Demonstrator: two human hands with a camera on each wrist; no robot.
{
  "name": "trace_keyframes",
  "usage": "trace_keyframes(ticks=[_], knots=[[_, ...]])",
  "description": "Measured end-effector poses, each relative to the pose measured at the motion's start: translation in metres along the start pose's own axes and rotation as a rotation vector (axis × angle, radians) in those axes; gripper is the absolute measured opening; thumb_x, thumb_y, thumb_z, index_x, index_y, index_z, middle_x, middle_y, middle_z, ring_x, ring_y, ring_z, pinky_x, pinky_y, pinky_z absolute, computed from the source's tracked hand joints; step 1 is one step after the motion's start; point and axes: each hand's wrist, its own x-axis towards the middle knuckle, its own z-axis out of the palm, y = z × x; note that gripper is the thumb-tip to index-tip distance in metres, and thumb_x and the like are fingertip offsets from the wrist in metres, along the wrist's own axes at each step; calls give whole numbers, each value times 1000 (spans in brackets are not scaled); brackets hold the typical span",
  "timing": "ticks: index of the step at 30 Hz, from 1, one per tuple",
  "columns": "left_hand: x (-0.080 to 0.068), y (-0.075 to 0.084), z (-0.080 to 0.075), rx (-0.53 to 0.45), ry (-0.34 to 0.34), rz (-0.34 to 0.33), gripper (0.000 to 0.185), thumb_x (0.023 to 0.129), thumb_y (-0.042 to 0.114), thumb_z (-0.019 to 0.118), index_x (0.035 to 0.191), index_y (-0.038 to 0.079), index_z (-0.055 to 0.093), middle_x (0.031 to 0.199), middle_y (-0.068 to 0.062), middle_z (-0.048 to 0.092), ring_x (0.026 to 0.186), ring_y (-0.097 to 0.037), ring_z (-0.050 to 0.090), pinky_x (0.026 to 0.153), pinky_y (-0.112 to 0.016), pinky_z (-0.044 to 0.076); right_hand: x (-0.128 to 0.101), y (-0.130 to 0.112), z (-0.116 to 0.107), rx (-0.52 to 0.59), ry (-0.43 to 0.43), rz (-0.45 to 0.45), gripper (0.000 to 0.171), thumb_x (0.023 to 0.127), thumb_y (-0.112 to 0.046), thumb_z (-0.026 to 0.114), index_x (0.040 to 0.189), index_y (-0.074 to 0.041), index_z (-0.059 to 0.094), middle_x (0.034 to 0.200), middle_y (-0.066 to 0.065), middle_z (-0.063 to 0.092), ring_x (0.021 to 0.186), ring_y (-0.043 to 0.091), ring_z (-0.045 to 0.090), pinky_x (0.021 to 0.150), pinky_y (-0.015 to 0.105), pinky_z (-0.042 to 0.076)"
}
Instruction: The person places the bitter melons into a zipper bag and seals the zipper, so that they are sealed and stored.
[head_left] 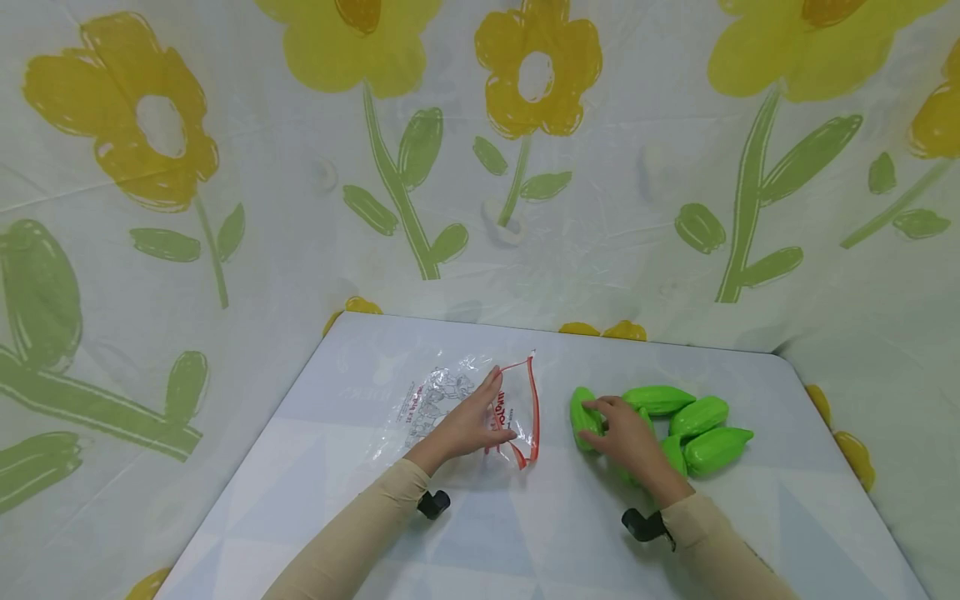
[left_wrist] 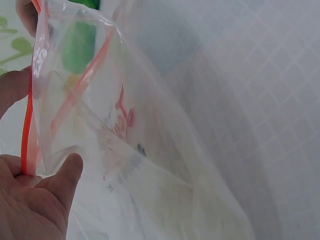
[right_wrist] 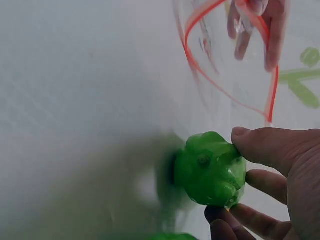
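A clear zip bag [head_left: 442, 400] with a red-orange rim and printed lettering lies on the table in the head view. My left hand [head_left: 468, 422] is at its mouth, fingers straight and thumb spread wide; in the left wrist view the thumb [left_wrist: 70, 172] lies against the clear film, and the bag's mouth gapes. To the right, my right hand [head_left: 630, 437] holds a glossy green, ridged, fruit-shaped piece [right_wrist: 210, 170] between thumb and fingers. Several similar green pieces [head_left: 701, 417] lie beside and partly behind that hand.
The pale table [head_left: 480, 542] has faint blue triangles and rounded corners. A white cloth [head_left: 600, 250] with yellow flowers and green leaves hangs around it. Each wrist carries a black camera mount [head_left: 643, 525].
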Motion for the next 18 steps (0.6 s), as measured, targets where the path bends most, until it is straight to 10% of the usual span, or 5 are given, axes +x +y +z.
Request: trace_keyframes(ticks=[18], knots=[[-1, -1, 0, 10, -1, 2, 105, 75, 44, 74, 151, 18, 6, 156, 6, -3, 141, -18, 11, 110, -40, 25, -9, -10, 4, 13, -4, 2, 55, 78, -35, 73, 129, -22, 56, 129, 9, 53, 88, 19, 58, 77, 39, 52]])
